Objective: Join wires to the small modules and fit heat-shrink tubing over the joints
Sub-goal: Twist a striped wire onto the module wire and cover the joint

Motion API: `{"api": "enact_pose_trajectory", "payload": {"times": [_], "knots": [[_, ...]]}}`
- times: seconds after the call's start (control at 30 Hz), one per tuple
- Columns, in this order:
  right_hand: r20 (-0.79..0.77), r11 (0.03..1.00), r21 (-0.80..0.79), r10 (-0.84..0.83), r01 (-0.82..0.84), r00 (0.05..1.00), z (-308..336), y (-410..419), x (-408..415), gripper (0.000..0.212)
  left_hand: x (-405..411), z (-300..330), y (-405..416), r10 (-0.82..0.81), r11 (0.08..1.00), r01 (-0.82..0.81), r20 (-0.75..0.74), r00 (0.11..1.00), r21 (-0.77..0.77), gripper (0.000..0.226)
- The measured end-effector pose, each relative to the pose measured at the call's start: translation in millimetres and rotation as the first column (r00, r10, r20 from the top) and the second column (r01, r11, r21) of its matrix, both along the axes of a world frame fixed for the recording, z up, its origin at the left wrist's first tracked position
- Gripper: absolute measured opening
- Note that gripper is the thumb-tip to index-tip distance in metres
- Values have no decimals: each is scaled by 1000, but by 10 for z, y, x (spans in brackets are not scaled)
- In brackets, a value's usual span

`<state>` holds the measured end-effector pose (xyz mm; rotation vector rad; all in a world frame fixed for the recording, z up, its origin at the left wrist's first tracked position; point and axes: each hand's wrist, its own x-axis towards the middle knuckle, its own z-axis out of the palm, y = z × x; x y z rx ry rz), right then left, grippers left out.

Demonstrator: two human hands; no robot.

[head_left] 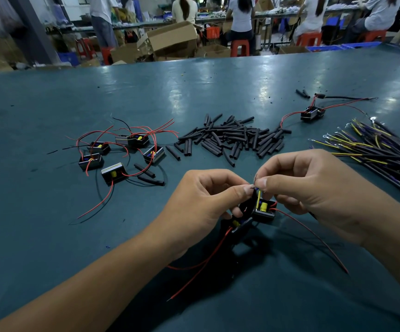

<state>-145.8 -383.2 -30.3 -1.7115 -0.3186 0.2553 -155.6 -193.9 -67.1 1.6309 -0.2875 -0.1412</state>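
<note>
My left hand (201, 200) and my right hand (314, 188) meet over the table's front. Between their fingertips they pinch bare wire ends (256, 182) rising from a small black module (263, 210) with a yellow part and red leads. A yellow wire (258, 198) runs down from the pinch. A second module (238, 226) hangs below my left hand; how it is held is hidden. A heap of black heat-shrink tubes (232, 138) lies mid-table. Several loose modules with red wires (120, 152) lie to the left.
A bundle of yellow and purple wires with ring terminals (381, 149) lies at the right. One wired module (312, 113) sits at the far right. People sit on red stools (239, 47) beyond the green table (50, 212), among cardboard boxes (172, 39).
</note>
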Motion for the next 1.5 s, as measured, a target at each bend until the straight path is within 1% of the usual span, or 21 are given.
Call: {"api": "enact_pose_trajectory", "payload": {"times": [0.27,0.4,0.6,0.77,0.9,1.0,1.13,1.2,1.27,1.43,1.5], "knots": [[25,1000,-13,-3,3,1000,-3,41,-10,15,9,-10,16,-22,1000,22,-2,1000,0,15],[32,1000,-12,-8,8,999,-12,68,-8,19,4,-2,9,-15,1000,15,-13,1000,-24,25],[39,1000,9,-11,11,999,-13,52,1,18,3,-8,0,10,999,-9,9,1000,-39,10],[85,1000,-10,-2,3,996,13,20,-5,13,2,-26,-12,3,1000,-2,34,999,-31,9],[77,1000,-22,-16,18,997,7,28,-12,15,-3,-37,-37,7,998,-3,61,998,-56,13],[67,999,-34,-24,26,997,-8,45,-7,19,-7,-42,-65,-4,997,8,55,998,-72,23],[36,999,-44,-10,12,999,-19,57,1,22,-11,-54,-73,-11,997,14,41,999,-72,25],[40,998,-58,-5,7,999,-24,67,-2,23,-8,-47,-54,-3,998,6,46,999,-70,20],[38,998,-63,-7,9,999,-33,82,-6,24,-6,-35,-36,7,996,-3,47,999,-85,8],[43,997,-69,-20,23,999,-46,91,4,26,1,-18,-17,15,991,-9,49,999,-134,15],[38,998,-65,-13,16,999,-48,87,6,26,7,-20,-27,17,992,-10,50,999,-126,12]]}}
